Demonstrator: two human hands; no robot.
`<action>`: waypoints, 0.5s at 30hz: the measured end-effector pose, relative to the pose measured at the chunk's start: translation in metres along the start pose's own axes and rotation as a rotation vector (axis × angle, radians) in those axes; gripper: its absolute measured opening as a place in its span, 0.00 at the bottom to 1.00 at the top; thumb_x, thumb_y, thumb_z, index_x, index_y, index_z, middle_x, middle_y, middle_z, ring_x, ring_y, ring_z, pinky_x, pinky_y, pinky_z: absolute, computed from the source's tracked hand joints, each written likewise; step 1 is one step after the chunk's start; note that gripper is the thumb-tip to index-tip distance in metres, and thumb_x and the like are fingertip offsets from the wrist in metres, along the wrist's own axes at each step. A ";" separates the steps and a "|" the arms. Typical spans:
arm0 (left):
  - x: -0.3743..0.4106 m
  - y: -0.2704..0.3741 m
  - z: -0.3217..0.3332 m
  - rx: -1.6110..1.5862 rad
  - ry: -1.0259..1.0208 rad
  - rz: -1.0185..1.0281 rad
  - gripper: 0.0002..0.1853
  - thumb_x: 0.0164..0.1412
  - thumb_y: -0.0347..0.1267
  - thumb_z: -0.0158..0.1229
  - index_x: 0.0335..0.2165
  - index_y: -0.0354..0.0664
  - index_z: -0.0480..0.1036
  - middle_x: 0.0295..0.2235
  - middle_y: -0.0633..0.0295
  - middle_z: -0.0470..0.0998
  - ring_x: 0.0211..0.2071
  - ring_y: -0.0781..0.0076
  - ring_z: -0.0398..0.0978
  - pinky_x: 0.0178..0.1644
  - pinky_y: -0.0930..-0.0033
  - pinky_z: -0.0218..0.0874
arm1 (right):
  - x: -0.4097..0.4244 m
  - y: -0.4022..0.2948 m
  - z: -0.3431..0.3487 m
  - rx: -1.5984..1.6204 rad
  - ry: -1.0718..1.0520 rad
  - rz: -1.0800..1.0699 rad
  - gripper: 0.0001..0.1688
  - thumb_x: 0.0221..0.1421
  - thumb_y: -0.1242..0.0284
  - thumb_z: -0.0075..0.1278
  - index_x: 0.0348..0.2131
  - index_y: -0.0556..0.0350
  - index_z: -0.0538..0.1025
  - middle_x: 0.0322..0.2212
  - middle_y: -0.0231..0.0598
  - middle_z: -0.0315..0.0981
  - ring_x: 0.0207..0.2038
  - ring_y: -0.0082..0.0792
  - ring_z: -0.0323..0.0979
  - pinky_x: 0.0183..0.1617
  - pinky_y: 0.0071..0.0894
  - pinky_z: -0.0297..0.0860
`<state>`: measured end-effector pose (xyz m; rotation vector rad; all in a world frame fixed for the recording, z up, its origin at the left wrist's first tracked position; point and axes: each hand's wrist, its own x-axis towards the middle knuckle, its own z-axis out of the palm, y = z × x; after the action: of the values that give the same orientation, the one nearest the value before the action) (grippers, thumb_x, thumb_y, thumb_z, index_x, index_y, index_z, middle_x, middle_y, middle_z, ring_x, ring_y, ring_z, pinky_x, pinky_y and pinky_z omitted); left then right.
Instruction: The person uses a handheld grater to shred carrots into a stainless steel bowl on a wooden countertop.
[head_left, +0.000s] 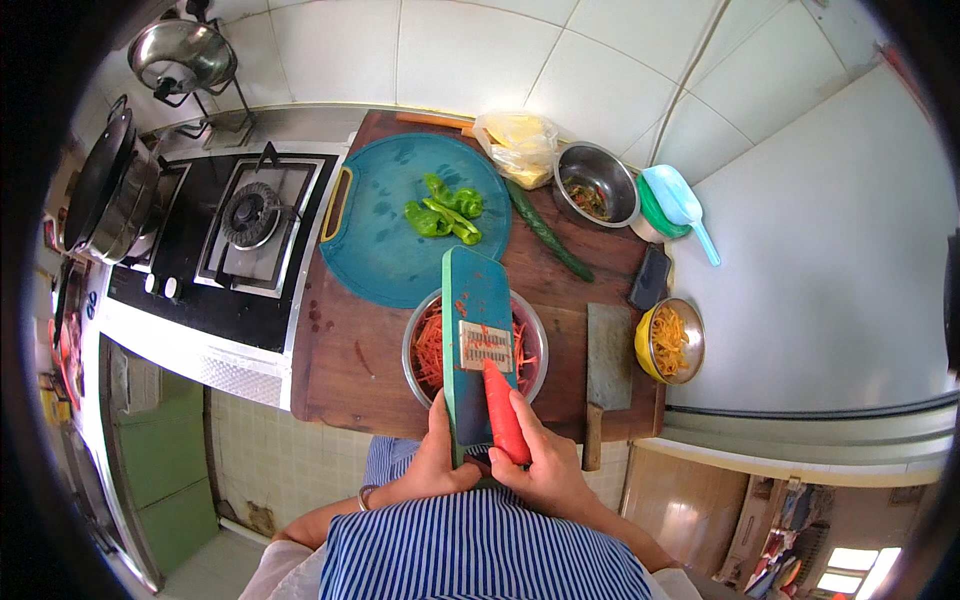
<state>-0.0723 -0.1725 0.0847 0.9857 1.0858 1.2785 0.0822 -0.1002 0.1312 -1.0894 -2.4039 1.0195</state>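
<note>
My left hand (435, 459) grips the near end of a blue-green shredder (480, 292), which lies over a steel bowl (538, 322). Orange-red carrot shreds (429, 349) show in the bowl on both sides of it. A carrot (504, 420) is held by its thick end in my right hand (544, 461), with its tip on the shredder's metal blade plate. Carrot bits cling to the shredder. Beyond the bowl, green peppers (442, 214) rest on a round teal cutting board (375, 225).
A cleaver (609, 360) lies at the right, near a yellow bowl (646, 352) of orange-yellow shreds and a phone (649, 277). Farther back are a cucumber (547, 232), a steel bowl (630, 187), a plastic bag (517, 142) and a blue scoop (671, 196). A gas burner (251, 215) stands left.
</note>
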 end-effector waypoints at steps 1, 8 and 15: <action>0.000 -0.001 0.000 0.035 -0.019 0.027 0.51 0.38 0.19 0.51 0.58 0.35 0.31 0.54 0.46 0.54 0.57 0.56 0.55 0.57 0.65 0.52 | 0.005 0.002 0.003 0.012 0.050 -0.035 0.44 0.45 0.65 0.54 0.57 0.63 0.53 0.29 0.53 0.73 0.28 0.49 0.74 0.31 0.42 0.70; -0.003 -0.005 0.006 -0.028 -0.100 -0.110 0.54 0.43 0.17 0.51 0.59 0.44 0.25 0.56 0.48 0.50 0.54 0.56 0.60 0.48 0.64 0.64 | 0.053 0.001 -0.008 0.011 0.086 0.015 0.38 0.48 0.69 0.52 0.55 0.68 0.56 0.27 0.60 0.71 0.27 0.54 0.73 0.28 0.40 0.70; -0.005 -0.007 0.005 0.111 -0.108 -0.157 0.56 0.42 0.24 0.59 0.58 0.36 0.25 0.51 0.40 0.58 0.49 0.55 0.67 0.46 0.65 0.63 | 0.054 -0.002 -0.003 -0.011 0.071 -0.019 0.36 0.49 0.72 0.50 0.55 0.69 0.57 0.31 0.62 0.72 0.30 0.54 0.74 0.31 0.40 0.71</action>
<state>-0.0654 -0.1779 0.0794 1.0195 1.1367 1.0362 0.0471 -0.0595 0.1345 -1.0852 -2.3618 0.9463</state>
